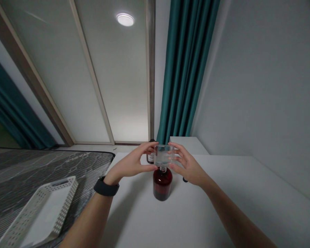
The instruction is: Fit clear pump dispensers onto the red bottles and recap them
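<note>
Between my two hands is a clear glass or plastic container [162, 156], held up above a dark red-brown bottle [162, 186]. My left hand [138, 161], with a black band on its wrist, grips the container's left side with thumb and fingers. On the right side my right hand [186, 165] grips it the same way. The bottle stands upright on the white table [144, 224], its clear neck just under the container. Behind my left fingers, a second dark bottle [151, 158] with a white label is partly hidden. A small black round item [185, 179] lies beneath my right hand.
A white perforated basket [45, 210] sits at the lower left on a grey patterned surface [93, 168]. Beyond the table are a white box-like block [188, 144], a teal curtain [186, 75] and frosted sliding doors [121, 79]. A grey wall [268, 86] rises on the right.
</note>
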The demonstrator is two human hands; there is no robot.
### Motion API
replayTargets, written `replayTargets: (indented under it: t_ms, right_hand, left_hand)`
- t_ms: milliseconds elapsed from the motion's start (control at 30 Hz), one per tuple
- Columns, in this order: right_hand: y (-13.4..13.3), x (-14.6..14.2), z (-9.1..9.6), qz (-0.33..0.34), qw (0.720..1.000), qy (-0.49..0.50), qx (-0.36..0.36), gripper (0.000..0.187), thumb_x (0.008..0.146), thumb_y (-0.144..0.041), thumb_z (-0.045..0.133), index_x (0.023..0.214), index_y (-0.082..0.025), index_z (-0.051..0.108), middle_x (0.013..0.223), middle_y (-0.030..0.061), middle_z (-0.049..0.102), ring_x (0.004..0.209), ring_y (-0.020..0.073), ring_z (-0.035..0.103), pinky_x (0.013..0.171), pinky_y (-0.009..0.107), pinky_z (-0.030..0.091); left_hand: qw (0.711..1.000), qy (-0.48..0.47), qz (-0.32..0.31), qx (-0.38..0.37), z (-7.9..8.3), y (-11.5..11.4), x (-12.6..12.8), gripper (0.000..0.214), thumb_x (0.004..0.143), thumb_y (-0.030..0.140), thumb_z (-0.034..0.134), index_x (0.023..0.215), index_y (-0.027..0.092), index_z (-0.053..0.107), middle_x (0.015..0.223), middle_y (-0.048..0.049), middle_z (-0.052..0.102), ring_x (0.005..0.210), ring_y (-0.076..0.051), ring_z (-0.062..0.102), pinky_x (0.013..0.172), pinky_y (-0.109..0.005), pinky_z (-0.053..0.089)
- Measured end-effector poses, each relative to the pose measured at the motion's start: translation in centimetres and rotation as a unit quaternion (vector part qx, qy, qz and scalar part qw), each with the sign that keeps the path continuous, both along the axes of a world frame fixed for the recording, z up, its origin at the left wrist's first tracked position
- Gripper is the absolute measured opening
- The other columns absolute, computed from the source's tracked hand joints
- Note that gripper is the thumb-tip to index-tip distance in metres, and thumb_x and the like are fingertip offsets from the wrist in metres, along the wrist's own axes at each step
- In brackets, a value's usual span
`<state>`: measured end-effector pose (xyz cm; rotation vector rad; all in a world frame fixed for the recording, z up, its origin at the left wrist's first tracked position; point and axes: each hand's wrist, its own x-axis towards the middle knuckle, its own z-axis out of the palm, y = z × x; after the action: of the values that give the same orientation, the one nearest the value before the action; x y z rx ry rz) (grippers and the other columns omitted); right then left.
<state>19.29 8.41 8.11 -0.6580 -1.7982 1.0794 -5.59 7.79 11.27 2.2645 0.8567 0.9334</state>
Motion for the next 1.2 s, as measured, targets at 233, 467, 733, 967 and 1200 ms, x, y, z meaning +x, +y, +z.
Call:
replayTargets:
  t_ms: [233, 467, 733, 967, 1200]
  right_hand:
    - [-0.03, 0.02, -0.02, 0.000, 1.000, -0.001, 0.000, 0.060, 0.085, -0.033, 0.071, 0.138, -0.034, 0.043, 0.137, 0.0083, 0.048, 0.125, 0.0251, 0.051, 0.107, 0.049, 0.047]
    - [-0.31, 0.02, 0.15, -0.003, 1.000, -0.004, 0.004, 0.060, 0.085, -0.035, 0.070, 0.138, -0.035, 0.043, 0.140, 0.0081, 0.046, 0.126, 0.0252, 0.050, 0.107, 0.049, 0.047]
    - [-0.31, 0.16, -0.02, 0.002, 1.000, -0.006, 0.020, 0.060, 0.086, -0.030, 0.070, 0.139, -0.036, 0.042, 0.143, 0.0073, 0.045, 0.128, 0.0234, 0.050, 0.107, 0.047, 0.047]
    - [-0.45, 0.17, 0.07, 0.002, 1.000, -0.004, 0.020, 0.061, 0.085, -0.031, 0.071, 0.138, -0.036, 0.043, 0.146, 0.0072, 0.041, 0.128, 0.0244, 0.050, 0.106, 0.048, 0.049]
    - [-0.48, 0.33, -0.04, 0.006, 0.999, -0.005, 0.034, 0.061, 0.084, -0.025, 0.070, 0.137, -0.037, 0.042, 0.149, 0.0062, 0.039, 0.128, 0.0241, 0.049, 0.106, 0.047, 0.048]
  left_hand:
    - [1.000, -0.009, 0.002, -0.001, -0.01, -0.10, 0.05, 0.071, 0.083, 0.033, 0.076, 0.145, 0.033, 0.040, 0.148, -0.0100, 0.044, 0.129, -0.030, 0.051, 0.107, -0.052, 0.047]
    - [1.000, -0.004, 0.006, 0.003, 0.16, -0.35, 0.06, 0.071, 0.083, 0.034, 0.076, 0.144, 0.033, 0.040, 0.148, -0.0096, 0.043, 0.129, -0.030, 0.051, 0.107, -0.052, 0.047]
    - [1.000, 0.000, 0.006, 0.003, 0.53, -0.64, 0.21, 0.071, 0.082, 0.034, 0.077, 0.143, 0.032, 0.041, 0.146, -0.0096, 0.045, 0.129, -0.030, 0.051, 0.107, -0.052, 0.047]
    - [1.000, -0.002, 0.002, 0.016, 0.58, -0.67, 0.27, 0.070, 0.081, 0.033, 0.077, 0.142, 0.032, 0.042, 0.145, -0.0095, 0.046, 0.128, -0.030, 0.052, 0.106, -0.054, 0.048]
    - [1.000, 0.003, -0.001, 0.016, 0.91, -0.93, 0.40, 0.070, 0.080, 0.031, 0.078, 0.140, 0.031, 0.043, 0.143, -0.0091, 0.047, 0.127, -0.029, 0.052, 0.107, -0.051, 0.048]
